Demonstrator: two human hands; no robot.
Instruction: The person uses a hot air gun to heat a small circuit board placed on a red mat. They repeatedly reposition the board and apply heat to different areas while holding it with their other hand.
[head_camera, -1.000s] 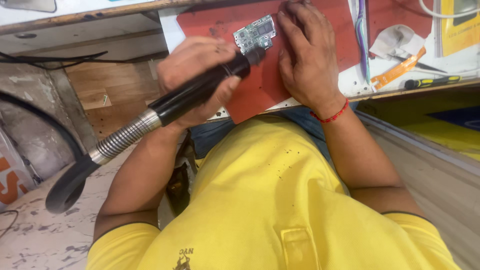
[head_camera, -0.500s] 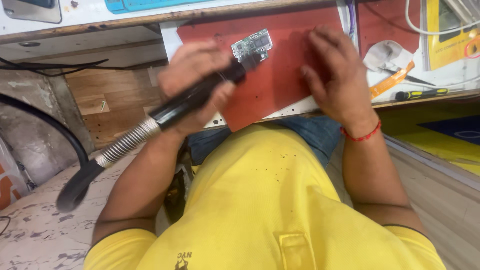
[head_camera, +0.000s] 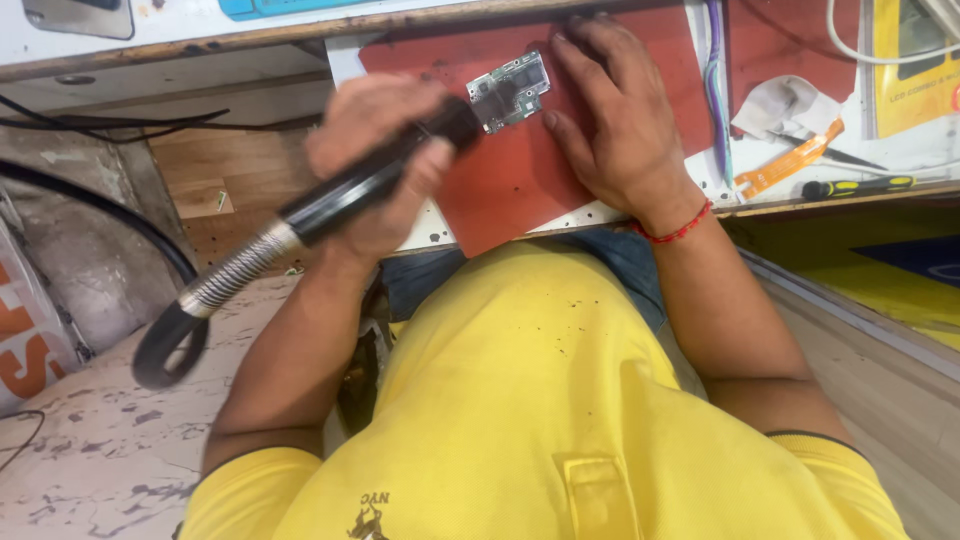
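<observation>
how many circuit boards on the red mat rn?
1. The circuit board lies on the red mat, between the tip of the black handpiece and the right hand. That hand may hide others.

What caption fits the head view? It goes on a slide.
Left hand aims a black handheld tool at a small circuit board on a red mat; right hand rests beside it.

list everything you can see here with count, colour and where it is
circuit board: 1, green and silver, on the red mat
mat: 1, red, on the bench edge
hot-air wand: 1, black with a metal spring collar, tip at the board
hose: 1, black, trailing lower left
screwdriver: 1, yellow and black, right bench edge
cloth: 1, white, right of the mat
thread bracelet: 1, red, right wrist
left hand: gripping the wand
right hand: flat on the mat beside the board
</observation>
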